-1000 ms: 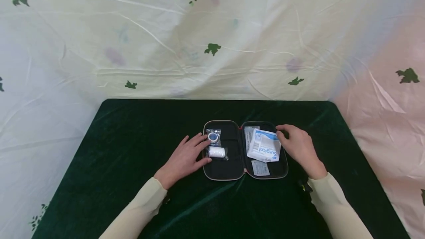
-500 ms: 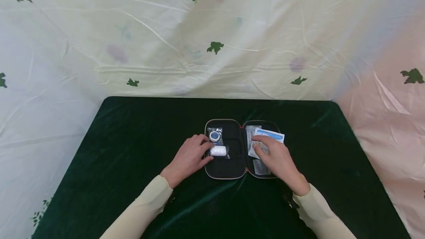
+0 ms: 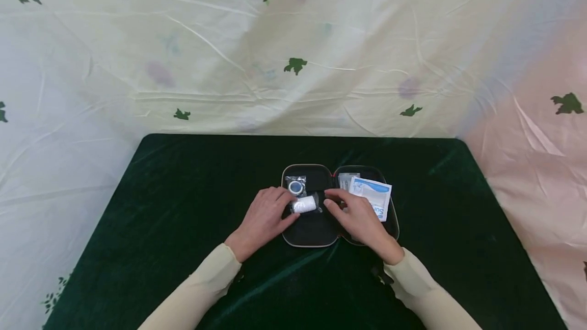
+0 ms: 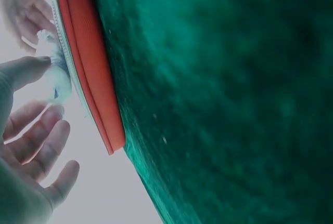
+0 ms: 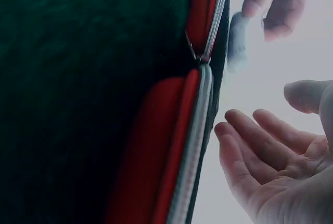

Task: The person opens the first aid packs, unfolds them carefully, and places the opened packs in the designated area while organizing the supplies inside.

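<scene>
An unzipped first-aid case lies spread flat, its outside red in both wrist views. In its left half, my left hand pinches one end of a white bandage roll in clear wrap, between thumb and fingertips. The roll shows beside the left thumb in the left wrist view. Over the case's hinge, my right hand has its fingers apart, holding nothing, with fingertips just right of the roll. In the right wrist view that hand is palm-up in frame, its fingers loosely bent.
A wrapped blue-and-white tape roll lies in the case's upper left. In the right half are a white-and-blue "Surgical" packet and a pale packet under it. The dark green cloth covers the table; a patterned curtain hangs behind.
My right hand has moved left from the case's right edge, across the packets to the hinge. My left fingers have come onto the bandage roll, which now tilts slightly.
</scene>
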`<action>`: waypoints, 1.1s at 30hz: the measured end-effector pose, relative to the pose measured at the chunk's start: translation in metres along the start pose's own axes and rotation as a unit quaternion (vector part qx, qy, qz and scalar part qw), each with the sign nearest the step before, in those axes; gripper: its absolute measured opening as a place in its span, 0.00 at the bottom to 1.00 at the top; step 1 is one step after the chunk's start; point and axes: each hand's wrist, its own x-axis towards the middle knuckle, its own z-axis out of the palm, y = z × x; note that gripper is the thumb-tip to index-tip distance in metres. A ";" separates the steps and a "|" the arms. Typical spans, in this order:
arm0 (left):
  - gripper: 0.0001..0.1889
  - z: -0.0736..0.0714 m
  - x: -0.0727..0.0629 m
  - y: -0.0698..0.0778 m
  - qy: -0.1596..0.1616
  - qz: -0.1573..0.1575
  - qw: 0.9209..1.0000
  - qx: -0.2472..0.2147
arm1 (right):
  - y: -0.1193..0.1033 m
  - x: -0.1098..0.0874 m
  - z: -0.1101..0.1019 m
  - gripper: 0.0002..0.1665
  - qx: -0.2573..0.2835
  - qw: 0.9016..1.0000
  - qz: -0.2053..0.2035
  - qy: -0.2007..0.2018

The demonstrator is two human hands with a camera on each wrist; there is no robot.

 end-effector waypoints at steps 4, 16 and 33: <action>0.18 0.002 0.002 0.005 0.012 -0.007 1.000 -0.004 | -0.003 0.007 0.006 0.21 0.022 1.000 0.000 0.003; 0.19 0.003 0.004 0.012 0.022 -0.019 1.000 0.001 | -0.007 0.024 0.013 0.21 0.135 0.989 0.053 -0.013; 0.10 -0.005 -0.013 -0.013 -0.059 -0.001 0.998 -0.006 | -0.001 0.033 0.005 0.17 0.063 0.996 0.062 0.007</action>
